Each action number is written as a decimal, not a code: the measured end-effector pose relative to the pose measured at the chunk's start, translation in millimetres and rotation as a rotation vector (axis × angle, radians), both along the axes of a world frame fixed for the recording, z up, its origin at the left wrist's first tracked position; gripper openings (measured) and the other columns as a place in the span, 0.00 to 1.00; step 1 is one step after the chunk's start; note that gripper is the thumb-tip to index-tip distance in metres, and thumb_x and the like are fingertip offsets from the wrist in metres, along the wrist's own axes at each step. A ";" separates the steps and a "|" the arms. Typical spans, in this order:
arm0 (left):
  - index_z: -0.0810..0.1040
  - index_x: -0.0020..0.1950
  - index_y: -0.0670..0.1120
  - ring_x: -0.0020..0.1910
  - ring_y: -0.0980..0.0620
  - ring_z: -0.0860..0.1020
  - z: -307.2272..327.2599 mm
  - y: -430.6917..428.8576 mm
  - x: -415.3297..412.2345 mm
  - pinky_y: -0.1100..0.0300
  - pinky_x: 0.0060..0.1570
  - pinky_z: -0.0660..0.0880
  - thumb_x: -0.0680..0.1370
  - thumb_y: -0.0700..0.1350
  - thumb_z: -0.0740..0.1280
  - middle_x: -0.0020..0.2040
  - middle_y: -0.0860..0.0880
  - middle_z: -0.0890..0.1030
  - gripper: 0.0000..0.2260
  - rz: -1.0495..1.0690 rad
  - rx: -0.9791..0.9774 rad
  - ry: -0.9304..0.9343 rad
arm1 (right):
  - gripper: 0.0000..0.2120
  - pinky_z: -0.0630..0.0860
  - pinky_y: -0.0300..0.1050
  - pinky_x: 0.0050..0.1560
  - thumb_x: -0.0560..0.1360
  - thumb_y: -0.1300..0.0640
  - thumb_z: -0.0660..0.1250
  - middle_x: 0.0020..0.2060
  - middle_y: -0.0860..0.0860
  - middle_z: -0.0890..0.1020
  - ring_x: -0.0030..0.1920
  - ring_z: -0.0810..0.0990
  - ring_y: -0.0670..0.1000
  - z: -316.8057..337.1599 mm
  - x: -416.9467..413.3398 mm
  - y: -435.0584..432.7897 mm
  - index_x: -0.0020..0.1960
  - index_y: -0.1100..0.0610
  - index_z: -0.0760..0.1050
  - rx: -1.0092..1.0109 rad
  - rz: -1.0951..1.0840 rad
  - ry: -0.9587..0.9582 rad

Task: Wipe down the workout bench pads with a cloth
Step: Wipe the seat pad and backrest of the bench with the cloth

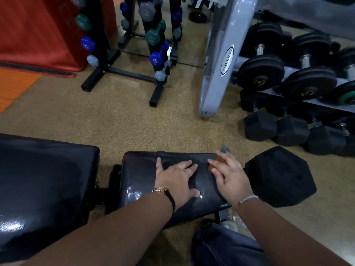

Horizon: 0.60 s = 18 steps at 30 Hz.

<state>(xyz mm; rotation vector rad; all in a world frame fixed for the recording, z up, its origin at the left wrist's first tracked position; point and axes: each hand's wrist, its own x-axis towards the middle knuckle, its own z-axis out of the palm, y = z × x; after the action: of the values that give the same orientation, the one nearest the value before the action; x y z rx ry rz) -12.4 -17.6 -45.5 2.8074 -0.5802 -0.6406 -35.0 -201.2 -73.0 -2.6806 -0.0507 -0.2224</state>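
Note:
The small black seat pad (142,181) of the bench lies in front of me, with wet streaks on its glossy surface. A larger black back pad (44,181) sits to its left across a gap. My left hand (177,181) rests flat on the middle of the seat pad, fingers spread and holding nothing. My right hand (228,175) is at the pad's right end, pressing down on a small cloth (215,162). The cloth shows orange-brown under the fingers, and a grey-blue corner sticks out past the fingertips. Most of it is hidden by the hand.
A big black hex dumbbell (280,175) lies on the floor touching the seat pad's right end. A grey Matrix rack (221,60) with black dumbbells stands at back right, a small dumbbell tree (157,54) behind the bench, a red mat (38,31) at back left. My knee (226,246) is below.

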 end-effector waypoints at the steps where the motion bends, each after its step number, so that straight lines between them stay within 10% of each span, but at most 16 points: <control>1: 0.50 0.76 0.60 0.75 0.57 0.54 -0.2 1.0 -0.5 0.38 0.68 0.31 0.75 0.66 0.60 0.77 0.61 0.51 0.34 -0.008 -0.006 -0.005 | 0.14 0.66 0.49 0.64 0.75 0.52 0.60 0.62 0.52 0.76 0.64 0.71 0.57 0.7 2.6 -2.3 0.55 0.52 0.80 0.017 -0.015 -0.006; 18: 0.55 0.76 0.58 0.74 0.60 0.55 -2.6 27.3 -5.4 0.41 0.69 0.30 0.76 0.66 0.59 0.77 0.61 0.51 0.32 0.082 0.039 0.020 | 0.12 0.62 0.50 0.69 0.77 0.57 0.62 0.67 0.52 0.71 0.69 0.64 0.56 6.5 33.2 16.9 0.57 0.53 0.79 -0.033 -0.182 0.143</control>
<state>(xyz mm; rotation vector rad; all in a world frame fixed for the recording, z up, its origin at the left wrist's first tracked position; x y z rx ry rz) -17.8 9.6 -48.1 2.8399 -0.4510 -0.6704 -1.9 -184.3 -66.5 -2.7270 0.2358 -0.0864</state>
